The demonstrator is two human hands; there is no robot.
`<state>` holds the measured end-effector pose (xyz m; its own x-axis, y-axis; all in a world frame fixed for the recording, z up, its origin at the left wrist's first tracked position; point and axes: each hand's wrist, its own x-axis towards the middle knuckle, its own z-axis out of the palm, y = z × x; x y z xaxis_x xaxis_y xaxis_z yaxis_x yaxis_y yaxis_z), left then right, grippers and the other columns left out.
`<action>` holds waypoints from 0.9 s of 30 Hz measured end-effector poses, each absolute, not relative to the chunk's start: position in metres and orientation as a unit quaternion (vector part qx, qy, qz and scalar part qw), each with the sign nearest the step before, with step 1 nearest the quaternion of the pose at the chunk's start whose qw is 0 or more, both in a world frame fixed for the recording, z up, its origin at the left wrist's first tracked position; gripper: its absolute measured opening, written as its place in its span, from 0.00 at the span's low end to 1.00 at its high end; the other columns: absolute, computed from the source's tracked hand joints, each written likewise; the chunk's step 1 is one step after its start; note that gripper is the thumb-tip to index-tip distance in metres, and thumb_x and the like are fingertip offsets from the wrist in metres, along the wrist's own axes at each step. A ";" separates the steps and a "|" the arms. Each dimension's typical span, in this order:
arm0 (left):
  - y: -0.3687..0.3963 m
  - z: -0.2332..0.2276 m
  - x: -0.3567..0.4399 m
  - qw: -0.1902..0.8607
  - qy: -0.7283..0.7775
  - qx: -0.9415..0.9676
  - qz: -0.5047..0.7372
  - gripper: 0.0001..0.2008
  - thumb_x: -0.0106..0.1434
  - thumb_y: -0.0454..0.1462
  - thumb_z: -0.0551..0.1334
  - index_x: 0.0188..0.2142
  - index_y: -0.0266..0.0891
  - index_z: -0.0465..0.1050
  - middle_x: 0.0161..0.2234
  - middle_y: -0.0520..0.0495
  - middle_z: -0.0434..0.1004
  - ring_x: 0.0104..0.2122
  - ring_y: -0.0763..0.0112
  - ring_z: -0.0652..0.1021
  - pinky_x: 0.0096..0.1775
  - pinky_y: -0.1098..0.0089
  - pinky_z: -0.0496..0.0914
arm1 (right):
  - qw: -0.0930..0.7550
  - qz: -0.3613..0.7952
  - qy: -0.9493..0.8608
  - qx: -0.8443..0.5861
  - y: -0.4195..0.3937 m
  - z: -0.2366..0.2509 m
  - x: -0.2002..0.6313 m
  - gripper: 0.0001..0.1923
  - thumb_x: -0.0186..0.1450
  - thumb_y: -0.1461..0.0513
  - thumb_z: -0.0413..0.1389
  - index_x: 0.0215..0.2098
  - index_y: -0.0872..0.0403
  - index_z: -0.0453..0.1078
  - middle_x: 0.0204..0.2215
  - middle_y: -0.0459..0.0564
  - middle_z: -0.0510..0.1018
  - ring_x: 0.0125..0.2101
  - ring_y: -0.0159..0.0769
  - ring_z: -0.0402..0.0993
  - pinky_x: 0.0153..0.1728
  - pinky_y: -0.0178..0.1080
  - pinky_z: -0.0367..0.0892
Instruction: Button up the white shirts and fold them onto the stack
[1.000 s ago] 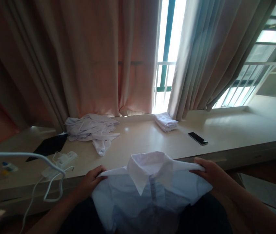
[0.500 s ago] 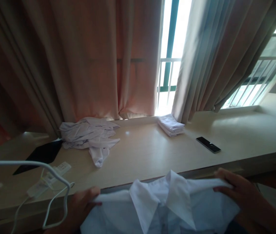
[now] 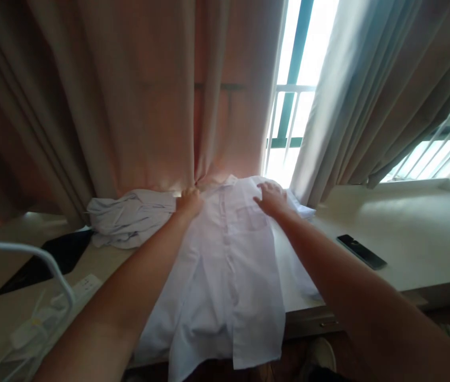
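Observation:
A white button-up shirt (image 3: pixel 225 265) lies spread front side up over the desk, its collar toward the curtain and its lower hem hanging past the front edge. My left hand (image 3: pixel 190 201) is closed on the shirt at the shoulder on the left. On the other shoulder rests my right hand (image 3: pixel 273 198), thumb and fingers apart on the cloth. Just beyond that hand, a folded white cloth stack (image 3: pixel 307 211) is mostly hidden. Left of my left hand sits a crumpled pile of white clothing (image 3: pixel 133 217).
A black phone (image 3: pixel 362 251) lies on the desk (image 3: pixel 415 228) at right. To the left are a black flat item (image 3: pixel 50 260), a white power strip (image 3: pixel 84 286) and a curved white tube (image 3: pixel 26 246). Long curtains (image 3: pixel 149 95) hang along the back edge.
My hands have carried the shirt forward from in front of the desk and laid it on the surface. The right hand's fingers have loosened from the cloth. The view has shifted slightly.

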<state>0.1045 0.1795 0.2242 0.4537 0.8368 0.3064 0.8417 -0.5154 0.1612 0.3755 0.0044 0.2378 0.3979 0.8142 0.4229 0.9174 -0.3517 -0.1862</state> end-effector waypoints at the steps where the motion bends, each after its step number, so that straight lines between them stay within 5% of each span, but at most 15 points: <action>1: 0.165 0.189 0.110 -0.005 -0.483 -0.862 -0.154 0.22 0.68 0.46 0.55 0.59 0.40 0.65 0.63 0.34 0.61 0.63 0.47 0.60 0.57 0.47 0.59 | 0.166 -0.084 -0.550 -0.814 0.003 0.199 0.364 0.30 0.70 0.47 0.50 0.66 0.48 0.55 0.68 0.56 0.52 0.67 0.59 0.43 0.61 0.67 0.42; 5: 0.110 0.056 0.107 -0.051 -0.471 -0.876 -0.091 0.26 0.67 0.48 0.56 0.61 0.42 0.64 0.67 0.38 0.57 0.67 0.49 0.56 0.61 0.47 0.57 | 0.072 0.081 -0.563 -0.819 -0.023 0.057 0.325 0.37 0.68 0.40 0.45 0.70 0.43 0.49 0.72 0.54 0.42 0.70 0.60 0.34 0.62 0.68 0.37; 9: 0.100 -0.013 0.084 -0.067 -0.459 -0.875 -0.137 0.30 0.70 0.51 0.50 0.66 0.41 0.57 0.70 0.39 0.51 0.69 0.50 0.50 0.64 0.44 0.50 | 0.065 0.089 -0.579 -0.808 -0.051 -0.016 0.322 0.37 0.69 0.39 0.38 0.72 0.43 0.43 0.73 0.52 0.38 0.71 0.54 0.32 0.64 0.62 0.34; 15: 0.115 -0.029 0.037 -0.062 -0.377 -0.889 -0.252 0.29 0.71 0.50 0.47 0.67 0.43 0.55 0.71 0.44 0.47 0.70 0.59 0.47 0.66 0.53 0.52 | 0.067 0.032 -0.554 -0.829 -0.067 -0.032 0.350 0.36 0.71 0.41 0.34 0.73 0.43 0.40 0.73 0.49 0.38 0.71 0.49 0.33 0.66 0.59 0.31; 21: 0.105 -0.020 -0.012 -0.051 -0.375 -0.919 -0.110 0.35 0.70 0.54 0.47 0.71 0.45 0.43 0.71 0.45 0.46 0.71 0.60 0.46 0.68 0.54 0.46 | 0.056 0.038 -0.533 -0.844 -0.091 -0.033 0.369 0.38 0.70 0.41 0.36 0.73 0.45 0.37 0.73 0.49 0.38 0.71 0.50 0.31 0.66 0.60 0.31; 27: 0.092 -0.015 -0.016 -0.032 -0.432 -0.898 -0.071 0.36 0.68 0.57 0.48 0.70 0.44 0.51 0.72 0.45 0.45 0.71 0.53 0.44 0.68 0.51 0.43 | 0.052 0.051 -0.538 -0.840 -0.128 -0.028 0.362 0.37 0.70 0.41 0.38 0.73 0.44 0.39 0.73 0.48 0.42 0.71 0.48 0.32 0.66 0.58 0.32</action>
<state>-0.0163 0.0917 -0.0148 0.6165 0.7810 0.0995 0.7719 -0.6245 0.1194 0.3623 -0.1282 -0.0283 0.4155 0.9091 -0.0294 0.8985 -0.4153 -0.1426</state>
